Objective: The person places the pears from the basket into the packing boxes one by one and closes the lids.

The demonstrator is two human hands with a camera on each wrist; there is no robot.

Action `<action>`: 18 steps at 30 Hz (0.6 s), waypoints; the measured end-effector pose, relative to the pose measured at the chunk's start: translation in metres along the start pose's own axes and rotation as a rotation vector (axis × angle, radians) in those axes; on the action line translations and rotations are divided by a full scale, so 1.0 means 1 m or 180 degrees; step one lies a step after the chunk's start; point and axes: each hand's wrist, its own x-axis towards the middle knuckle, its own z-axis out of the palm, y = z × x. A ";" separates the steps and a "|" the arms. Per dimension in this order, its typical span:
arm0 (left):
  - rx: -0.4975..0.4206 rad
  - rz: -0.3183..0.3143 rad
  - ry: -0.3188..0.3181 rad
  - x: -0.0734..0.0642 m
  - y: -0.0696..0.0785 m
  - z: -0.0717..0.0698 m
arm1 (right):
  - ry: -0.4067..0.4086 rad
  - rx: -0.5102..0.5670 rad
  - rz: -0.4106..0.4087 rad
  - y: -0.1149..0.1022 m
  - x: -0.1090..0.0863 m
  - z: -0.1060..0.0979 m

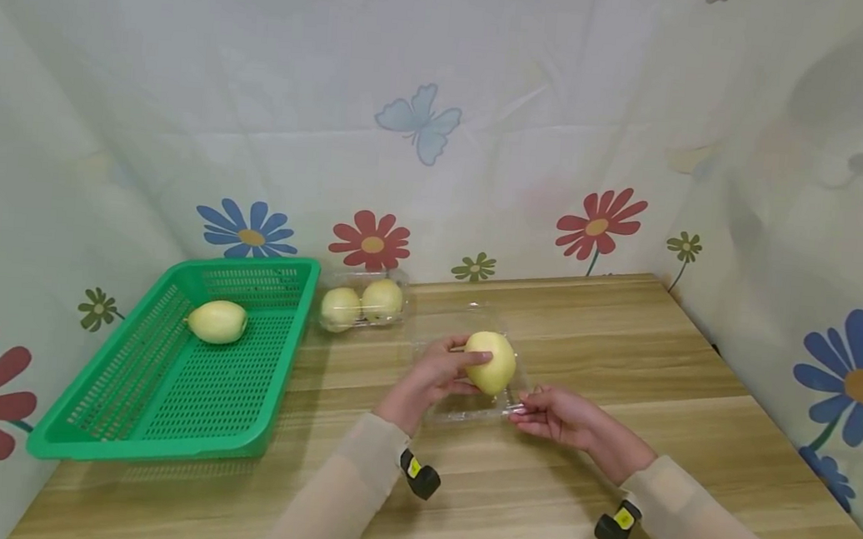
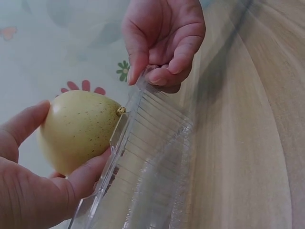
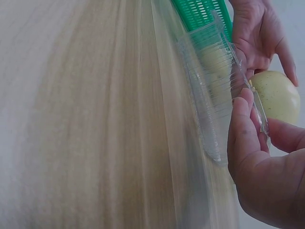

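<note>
My left hand (image 1: 439, 374) grips a pale yellow pear (image 1: 492, 364) over a clear plastic clamshell box (image 1: 459, 413). In the left wrist view the pear (image 2: 78, 131) shows brown specks and a short stem end turned toward the box's rim. Thumb and fingers lie on opposite sides of the fruit. My right hand (image 1: 558, 416) pinches the box's near right corner between thumb and fingers. Seen from the right wrist, the ribbed wall of the box (image 3: 209, 95) stands beside the right hand (image 3: 267, 167), and the pear (image 3: 276, 98) is just behind the rim.
A green plastic basket (image 1: 272, 400) stands at the left with one pear (image 1: 219, 322) in it. Against the back wall, a second clear box (image 1: 404, 301) holds two pears (image 1: 382, 300). A flower-printed sheet (image 1: 483, 181) hangs behind the wooden table (image 1: 621, 350).
</note>
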 end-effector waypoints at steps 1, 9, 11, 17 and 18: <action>0.0002 -0.0002 -0.0004 0.000 0.000 0.000 | -0.0002 0.0000 0.0000 0.000 0.000 0.000; 0.0142 -0.0037 0.0064 0.000 -0.007 0.000 | -0.0010 -0.0014 -0.0012 0.001 0.001 -0.001; 0.0191 -0.0054 0.0085 0.000 -0.008 0.001 | -0.0001 -0.0018 -0.0014 0.001 0.001 -0.001; 0.0349 -0.0071 0.0164 0.003 -0.013 0.003 | 0.0021 -0.0021 -0.0012 0.001 0.001 -0.001; 0.0364 -0.0075 0.0183 0.003 -0.014 0.003 | 0.0022 -0.0023 -0.0010 0.001 0.001 -0.001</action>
